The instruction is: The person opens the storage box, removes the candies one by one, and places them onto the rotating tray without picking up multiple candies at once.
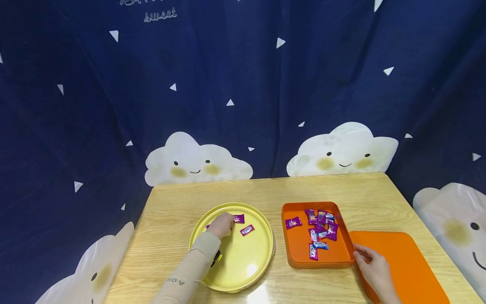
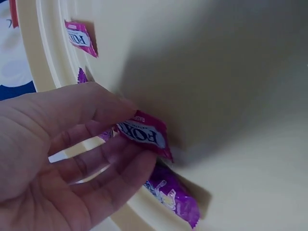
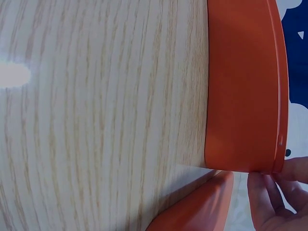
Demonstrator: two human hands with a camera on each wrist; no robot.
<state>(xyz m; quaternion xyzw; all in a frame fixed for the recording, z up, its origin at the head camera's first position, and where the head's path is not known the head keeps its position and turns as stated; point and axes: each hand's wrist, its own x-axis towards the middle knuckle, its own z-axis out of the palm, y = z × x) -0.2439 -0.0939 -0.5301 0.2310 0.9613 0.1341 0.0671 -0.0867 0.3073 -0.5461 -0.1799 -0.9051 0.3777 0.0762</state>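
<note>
Thumb and fingertips of my left hand are closed together on a pink wrapped sweet, low over the far part of a round yellow tray; I cannot tell whether it is clear of the surface. Just under my fingers a purple sweet lies on the tray, and to the right of this hand lie another purple sweet and a second pink sweet.

My right hand has its fingers bent at the near right corner of a square orange box, gripping it by the rim. Inside the box a loose heap of purple, pink and blue sweets sits mostly toward the right. A flat orange panel lies beside the box, partly under my right hand. Everything stands on a wooden table, with a dark blue curtain behind.
</note>
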